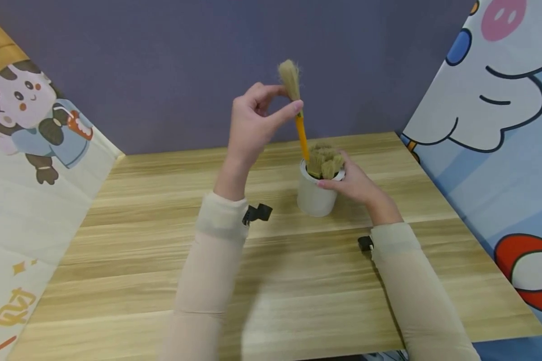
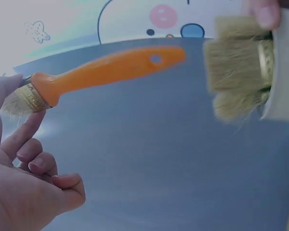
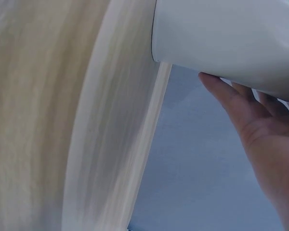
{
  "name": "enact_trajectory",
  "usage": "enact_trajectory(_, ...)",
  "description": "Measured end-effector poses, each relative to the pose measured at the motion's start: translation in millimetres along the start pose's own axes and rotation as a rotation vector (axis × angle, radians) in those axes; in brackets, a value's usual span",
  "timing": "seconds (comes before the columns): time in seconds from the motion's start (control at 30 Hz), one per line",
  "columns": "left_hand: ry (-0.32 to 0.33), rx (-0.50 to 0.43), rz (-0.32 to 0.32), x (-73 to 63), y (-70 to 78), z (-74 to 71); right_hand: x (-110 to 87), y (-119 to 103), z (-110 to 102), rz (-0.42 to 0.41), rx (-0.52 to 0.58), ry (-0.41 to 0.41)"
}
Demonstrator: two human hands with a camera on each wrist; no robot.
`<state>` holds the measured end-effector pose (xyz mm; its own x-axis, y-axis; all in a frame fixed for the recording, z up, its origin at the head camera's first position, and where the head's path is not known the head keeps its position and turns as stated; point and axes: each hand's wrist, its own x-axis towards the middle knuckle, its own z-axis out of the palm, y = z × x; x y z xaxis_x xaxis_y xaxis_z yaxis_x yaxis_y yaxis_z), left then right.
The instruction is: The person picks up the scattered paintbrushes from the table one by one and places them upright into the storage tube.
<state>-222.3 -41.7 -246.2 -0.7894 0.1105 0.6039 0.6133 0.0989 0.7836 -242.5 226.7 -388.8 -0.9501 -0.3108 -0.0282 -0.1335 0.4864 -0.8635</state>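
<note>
My left hand (image 1: 251, 123) pinches a paintbrush (image 1: 302, 136) by its metal band between thumb and fingers. The pale bristles point up and the orange handle slants down, its end by the rim of a white cup (image 1: 315, 198). In the left wrist view, the whole handle shows apart from the cup, with a hole near its tip. Several other paintbrushes (image 1: 325, 159) stand bristles up in the cup, their handles hidden inside. My right hand (image 1: 363, 185) grips the cup from the right, thumb at the rim; in the right wrist view, its fingers lie along the cup wall.
The cup stands on a wood-grain table (image 1: 162, 260), towards the back edge. Behind rises a plain grey-blue wall (image 1: 162, 75). Printed cartoon panels flank the table, a left panel (image 1: 63, 210) and a right panel (image 1: 456, 185). Black straps hang from both wrists.
</note>
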Motion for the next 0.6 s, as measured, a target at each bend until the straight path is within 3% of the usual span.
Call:
enact_trajectory(0.33,0.058,0.059,-0.048,-33.7,-24.1,31.7,2.2,3.8,-0.3,-0.065,0.047,0.006)
enact_trajectory(0.6,0.063,0.112,-0.066,-41.4,-30.2,46.3,0.9,5.7,0.8,-0.065,0.054,0.011)
